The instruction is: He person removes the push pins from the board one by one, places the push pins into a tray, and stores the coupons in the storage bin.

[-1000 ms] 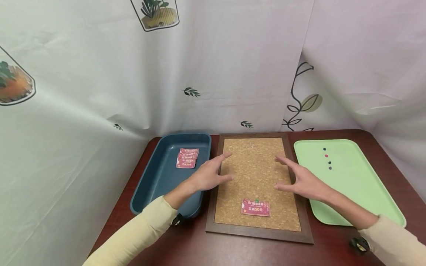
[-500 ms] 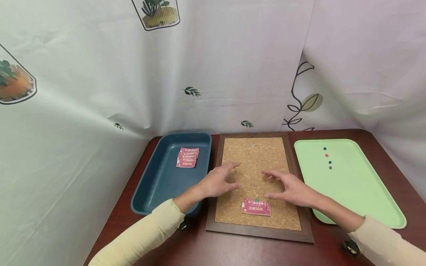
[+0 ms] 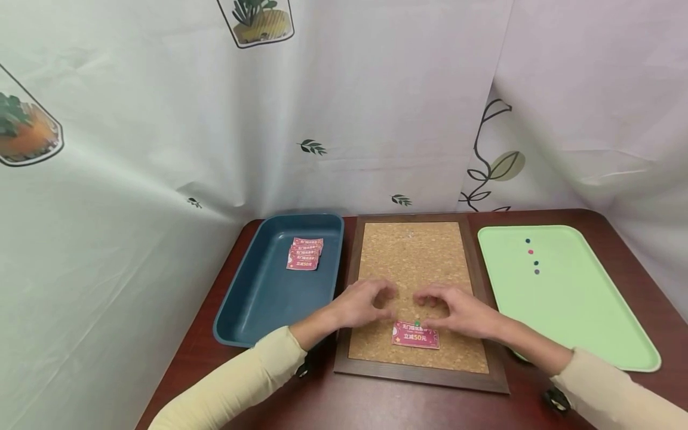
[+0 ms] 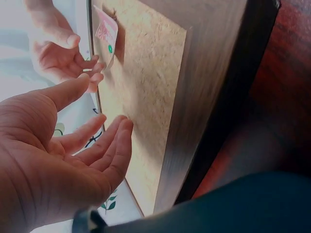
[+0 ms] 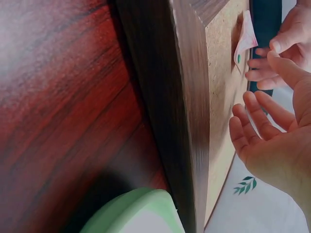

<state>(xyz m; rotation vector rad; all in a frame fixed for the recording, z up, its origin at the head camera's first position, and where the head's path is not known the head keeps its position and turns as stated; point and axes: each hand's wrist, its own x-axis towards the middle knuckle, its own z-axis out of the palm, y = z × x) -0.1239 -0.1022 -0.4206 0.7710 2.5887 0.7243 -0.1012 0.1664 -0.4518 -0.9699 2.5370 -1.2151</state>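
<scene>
A framed cork board lies on the dark red table. Near its front edge a pink printed coupon is fixed by a green push pin; in the left wrist view the coupon bends away from the cork. Just beyond the coupon, my left hand hovers over the board with fingers loosely bent and nothing in them. Facing it from the right is my right hand, likewise bare and loosely bent, its thumb near the coupon's upper right corner. The two hands are apart.
Left of the board stands a deep blue tray with a fanned stack of pink coupons. A pale green tray on the right carries several small pins in a row. Small clear objects sit at the board's far end.
Both hands have moved inward and closer to the board's near end, and their fingers have bent more. Coupon, pins and trays stay where they were.
</scene>
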